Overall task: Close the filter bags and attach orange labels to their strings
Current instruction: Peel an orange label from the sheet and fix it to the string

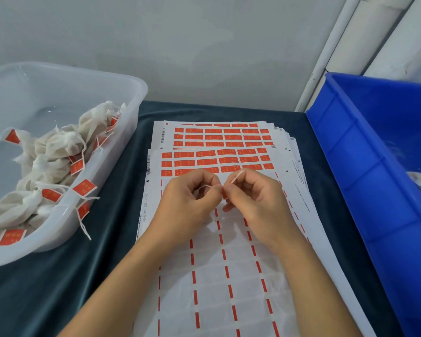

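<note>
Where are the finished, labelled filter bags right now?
In the head view, the filter bags lie heaped in the clear plastic tub at the left, beside the label sheets.

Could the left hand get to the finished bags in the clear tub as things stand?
Probably yes, once freed. The clear tub sits open-topped on that side, with the finished bags piled uncovered. But the left hand now pinches the string.

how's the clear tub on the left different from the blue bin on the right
The clear tub is see-through with rounded corners; the blue bin is opaque with square, ribbed walls. The clear tub holds a heap of filter bags already carrying orange labels; the blue bin shows only a little white material at its right edge, too cropped to identify. Both are plastic and sit on the dark cloth flanking the label sheets.
</note>
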Demonstrator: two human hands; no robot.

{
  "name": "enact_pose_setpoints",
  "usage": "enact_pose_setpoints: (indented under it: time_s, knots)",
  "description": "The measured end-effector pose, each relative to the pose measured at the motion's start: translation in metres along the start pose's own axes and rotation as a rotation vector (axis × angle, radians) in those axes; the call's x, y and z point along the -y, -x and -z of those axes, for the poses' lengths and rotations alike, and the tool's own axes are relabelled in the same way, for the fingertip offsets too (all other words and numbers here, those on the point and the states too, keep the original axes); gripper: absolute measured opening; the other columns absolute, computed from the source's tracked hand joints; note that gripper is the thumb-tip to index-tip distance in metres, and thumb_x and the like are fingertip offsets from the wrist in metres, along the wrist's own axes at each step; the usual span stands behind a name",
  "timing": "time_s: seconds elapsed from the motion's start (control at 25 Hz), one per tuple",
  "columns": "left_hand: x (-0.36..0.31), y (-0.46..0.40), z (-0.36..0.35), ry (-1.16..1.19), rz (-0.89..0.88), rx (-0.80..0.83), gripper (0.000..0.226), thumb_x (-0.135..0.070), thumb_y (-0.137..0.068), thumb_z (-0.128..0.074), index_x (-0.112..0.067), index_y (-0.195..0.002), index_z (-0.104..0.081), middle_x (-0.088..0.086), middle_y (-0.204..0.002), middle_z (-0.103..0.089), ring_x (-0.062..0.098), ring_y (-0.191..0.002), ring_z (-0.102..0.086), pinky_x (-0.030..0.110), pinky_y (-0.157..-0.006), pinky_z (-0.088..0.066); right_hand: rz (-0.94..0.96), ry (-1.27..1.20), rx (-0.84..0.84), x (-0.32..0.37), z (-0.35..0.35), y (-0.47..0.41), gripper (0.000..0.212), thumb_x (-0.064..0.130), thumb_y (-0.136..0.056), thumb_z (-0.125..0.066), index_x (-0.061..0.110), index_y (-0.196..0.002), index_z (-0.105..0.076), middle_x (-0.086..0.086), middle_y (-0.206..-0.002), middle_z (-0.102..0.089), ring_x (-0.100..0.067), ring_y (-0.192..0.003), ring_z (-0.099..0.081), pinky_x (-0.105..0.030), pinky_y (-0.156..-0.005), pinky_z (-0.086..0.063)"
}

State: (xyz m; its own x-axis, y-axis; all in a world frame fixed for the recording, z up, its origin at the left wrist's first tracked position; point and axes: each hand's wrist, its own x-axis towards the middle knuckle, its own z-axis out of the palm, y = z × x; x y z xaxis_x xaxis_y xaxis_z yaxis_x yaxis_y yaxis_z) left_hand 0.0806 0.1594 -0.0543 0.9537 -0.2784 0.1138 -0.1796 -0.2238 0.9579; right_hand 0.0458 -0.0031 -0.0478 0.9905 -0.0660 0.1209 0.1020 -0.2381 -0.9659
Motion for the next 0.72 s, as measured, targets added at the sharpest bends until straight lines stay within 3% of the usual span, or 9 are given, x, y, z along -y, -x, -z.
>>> enact_pose_setpoints:
  time_s: [0.24, 0.36, 0.52, 0.6, 0.72]
  knots:
    - [-0.006, -0.004, 0.015, -0.163, 0.037, 0.004, 0.006, -0.038, -0.094, -0.074, -0.039, -0.097, -0.07, -0.023, -0.091, -0.068, 0.0, -0.091, -0.065, 0.016, -0.072, -0.053, 0.025, 0.03, -0.103, 0.002, -0.001, 0.001, 0.011, 0.025, -0.098, -0.068, 0.031, -0.09, -0.069, 0.011, -0.087, -0.071, -0.014, -0.085, -0.072, -0.015, -0.07, -0.057]
    - [-0.009, 0.0, 0.037, -0.415, 0.059, 0.025, 0.01, -0.051, -0.09, -0.072, -0.046, -0.096, -0.067, -0.024, -0.093, -0.063, 0.0, -0.089, -0.063, 0.014, -0.069, -0.047, 0.058, 0.067, -0.138, 0.005, -0.001, 0.003, 0.002, 0.038, -0.096, -0.069, 0.038, -0.094, -0.068, 0.014, -0.089, -0.071, -0.011, -0.087, -0.069, -0.013, -0.071, -0.056]
    - [-0.018, 0.009, 0.054, -0.496, 0.122, 0.159, 0.011, -0.053, -0.092, -0.071, -0.044, -0.097, -0.073, -0.022, -0.094, -0.069, 0.0, -0.087, -0.066, 0.021, -0.074, -0.056, 0.083, 0.045, -0.112, 0.016, -0.005, 0.005, 0.007, 0.029, -0.098, -0.07, 0.033, -0.093, -0.069, 0.012, -0.083, -0.072, -0.012, -0.079, -0.07, -0.016, -0.064, -0.056]
    - [-0.029, 0.012, 0.056, -0.455, 0.082, 0.077, 0.009, -0.05, -0.092, -0.071, -0.043, -0.097, -0.073, -0.022, -0.094, -0.07, -0.002, -0.087, -0.067, 0.022, -0.076, -0.057, 0.095, 0.048, -0.106, 0.025, -0.005, 0.007, 0.006, 0.025, -0.099, -0.069, 0.028, -0.094, -0.068, 0.011, -0.083, -0.072, -0.012, -0.079, -0.071, -0.021, -0.066, -0.059]
    - [-0.05, 0.027, 0.062, -0.381, -0.025, -0.135, 0.004, -0.045, -0.095, -0.071, -0.041, -0.094, -0.071, -0.021, -0.088, -0.071, -0.002, -0.082, -0.068, 0.016, -0.066, -0.053, 0.147, 0.031, -0.041, 0.046, -0.008, 0.009, 0.004, 0.02, -0.1, -0.066, 0.022, -0.097, -0.066, 0.01, -0.083, -0.073, -0.012, -0.079, -0.072, -0.02, -0.068, -0.059]
